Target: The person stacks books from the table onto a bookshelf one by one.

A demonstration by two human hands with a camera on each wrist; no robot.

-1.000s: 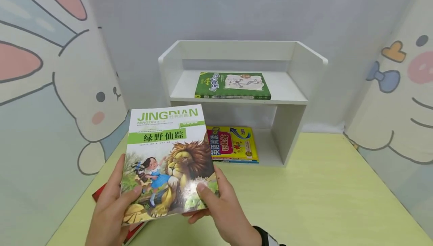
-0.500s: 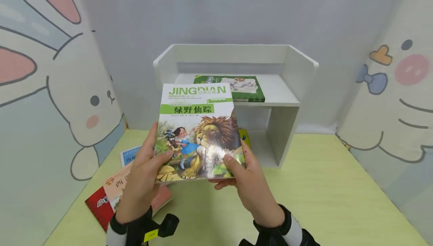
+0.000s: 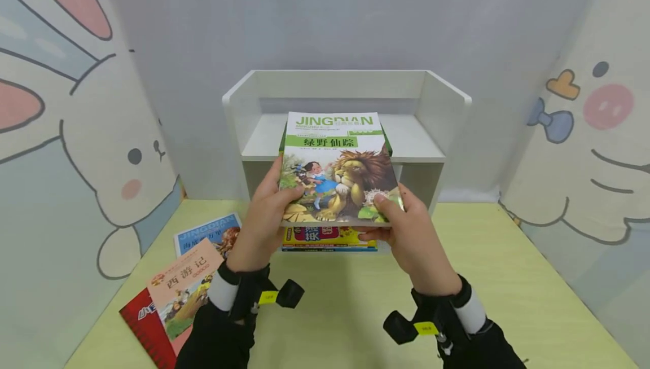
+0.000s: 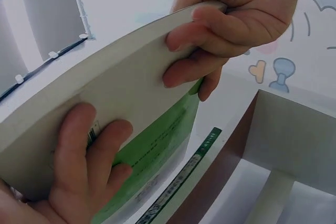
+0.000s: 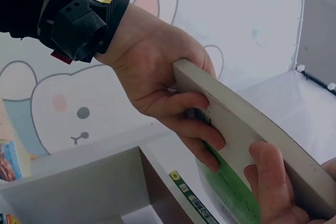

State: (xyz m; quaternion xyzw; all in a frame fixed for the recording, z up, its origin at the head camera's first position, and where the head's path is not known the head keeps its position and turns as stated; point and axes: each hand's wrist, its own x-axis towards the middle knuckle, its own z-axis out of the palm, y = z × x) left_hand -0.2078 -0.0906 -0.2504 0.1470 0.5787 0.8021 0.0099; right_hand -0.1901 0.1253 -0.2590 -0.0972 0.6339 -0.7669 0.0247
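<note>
A paperback book (image 3: 345, 183) with a lion and a girl on its cover is held face up at the front of the upper shelf. My left hand (image 3: 264, 216) grips its left lower edge, thumb on the cover. On the opposite edge my right hand (image 3: 418, 239) pinches it the same way. Both wrist views show fingers curled under the back cover. A green book (image 4: 181, 177) lies on the upper shelf below the held one, which hides most of it in the head view.
The white two-tier shelf (image 3: 431, 140) stands on the green table (image 3: 487, 279). Yellow books (image 3: 330, 237) lie in its lower tier. At left on the table are a blue book (image 3: 208, 232), a pinkish book (image 3: 183, 279) and a red book (image 3: 147, 324).
Both hands have carried the lion book forward and right, from the left front of the shelf to above the green book. The books on the left have come into fuller view.
</note>
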